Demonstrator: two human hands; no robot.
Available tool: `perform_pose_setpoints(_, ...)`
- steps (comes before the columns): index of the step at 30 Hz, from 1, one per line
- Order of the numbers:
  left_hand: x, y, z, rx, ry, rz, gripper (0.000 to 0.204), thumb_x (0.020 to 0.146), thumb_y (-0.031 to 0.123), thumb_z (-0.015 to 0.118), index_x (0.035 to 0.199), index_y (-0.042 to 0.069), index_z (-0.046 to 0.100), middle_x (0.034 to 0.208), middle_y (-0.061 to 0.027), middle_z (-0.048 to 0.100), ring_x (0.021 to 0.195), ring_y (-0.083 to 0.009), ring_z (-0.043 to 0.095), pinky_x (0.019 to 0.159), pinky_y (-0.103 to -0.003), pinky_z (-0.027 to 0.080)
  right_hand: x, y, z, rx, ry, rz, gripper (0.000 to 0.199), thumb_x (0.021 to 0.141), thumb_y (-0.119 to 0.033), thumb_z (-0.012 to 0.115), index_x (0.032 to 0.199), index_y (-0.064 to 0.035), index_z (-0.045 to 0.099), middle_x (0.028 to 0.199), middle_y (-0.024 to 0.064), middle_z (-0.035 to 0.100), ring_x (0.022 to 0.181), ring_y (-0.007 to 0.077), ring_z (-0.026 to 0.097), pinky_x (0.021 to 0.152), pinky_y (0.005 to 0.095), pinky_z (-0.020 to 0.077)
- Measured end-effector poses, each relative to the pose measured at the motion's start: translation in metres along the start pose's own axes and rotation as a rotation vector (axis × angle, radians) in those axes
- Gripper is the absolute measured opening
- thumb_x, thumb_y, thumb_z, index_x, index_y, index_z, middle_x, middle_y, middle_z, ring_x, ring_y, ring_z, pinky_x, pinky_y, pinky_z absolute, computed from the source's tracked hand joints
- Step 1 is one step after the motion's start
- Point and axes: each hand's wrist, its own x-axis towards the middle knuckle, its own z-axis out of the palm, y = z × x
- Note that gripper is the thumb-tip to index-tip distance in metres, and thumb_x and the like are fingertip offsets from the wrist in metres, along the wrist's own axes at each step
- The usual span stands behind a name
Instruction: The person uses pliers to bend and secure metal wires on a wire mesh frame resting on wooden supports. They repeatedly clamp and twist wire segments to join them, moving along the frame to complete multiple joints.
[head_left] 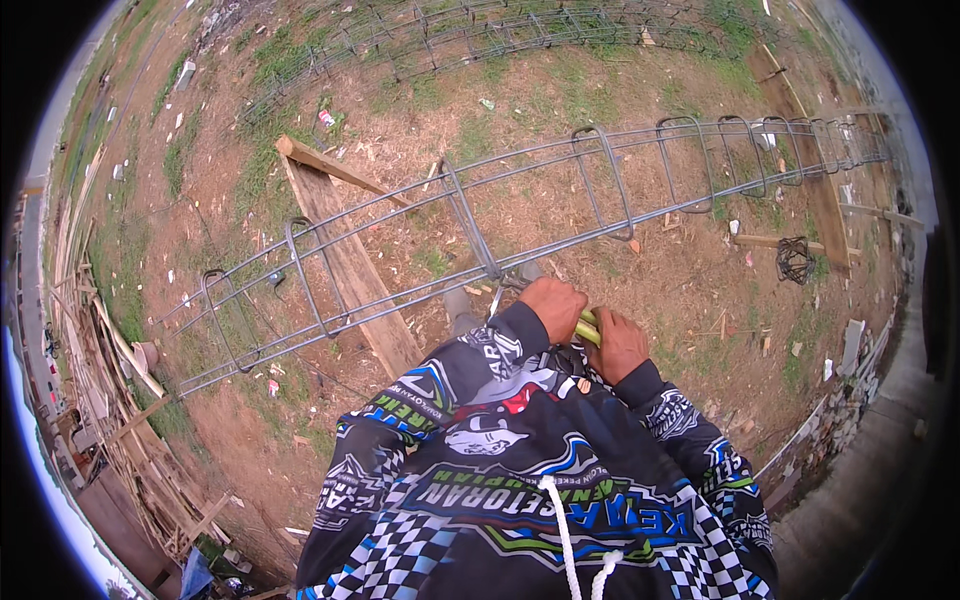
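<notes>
A long rebar cage [400, 302] of thin steel bars and bent stirrups runs across in front of me. One stirrup [467, 215] leans where it meets the near bars, just beyond my hands. My left hand [556, 308] is closed round the pincers near that joint, its fingers partly hidden by the back of the hand. My right hand [618, 345] is wrapped round the yellow-green handles of the pincers [588, 328], close to my body. The metal jaws reach toward the near bars beside the stirrup's foot; whether they bite on wire is too small to tell.
A wooden plank support [345, 260] stands under the cage on the left, and another plank [815, 190] on the right. More rebar cages [480, 40] lie at the back. A coil of dark wire [795, 260] sits at right. Scrap timber [125, 430] is piled at left.
</notes>
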Motion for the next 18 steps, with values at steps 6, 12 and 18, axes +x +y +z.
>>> perform_pose_setpoints(6, 0.004, -0.022, 0.057, 0.433, 0.791, 0.432, 0.04, 0.075, 0.025, 0.068, 0.11, 0.008, 0.058, 0.099, -0.0099, 0.062, 0.095, -0.0248, 0.061, 0.082, -0.036, 0.044, 0.057, 0.048, -0.012, 0.971, -1.127, 0.187, 0.041, 0.079, -0.029, 0.081, 0.097, 0.0, 0.058, 0.077, 0.0139, 0.066, 0.061, 0.0274, 0.065, 0.062, 0.0427, 0.0523)
perform_pose_setpoints(12, 0.02, 0.003, -0.003, 0.039, -0.138, -0.013, 0.027, 0.068, 0.021, 0.077, 0.088, 0.005, 0.07, 0.093, -0.0137, 0.066, 0.094, -0.0307, 0.065, 0.077, -0.041, 0.052, 0.019, 0.016, 0.002, 0.027, -0.009, -0.076, 0.041, 0.074, -0.031, 0.079, 0.094, -0.0003, 0.061, 0.083, 0.0239, 0.066, 0.072, 0.0422, 0.066, 0.068, 0.0521, 0.0517)
perform_pose_setpoints(18, -0.016, 0.02, -0.008, -0.159, 0.543, 0.239, 0.031, 0.072, 0.028, 0.079, 0.09, 0.005, 0.07, 0.092, -0.0162, 0.066, 0.088, -0.033, 0.066, 0.077, -0.043, 0.051, 0.107, 0.089, 0.012, 1.008, -1.209, -0.141, 0.026, 0.086, -0.023, 0.075, 0.093, -0.0006, 0.063, 0.066, 0.0062, 0.064, 0.054, 0.0183, 0.064, 0.049, 0.0297, 0.0495)
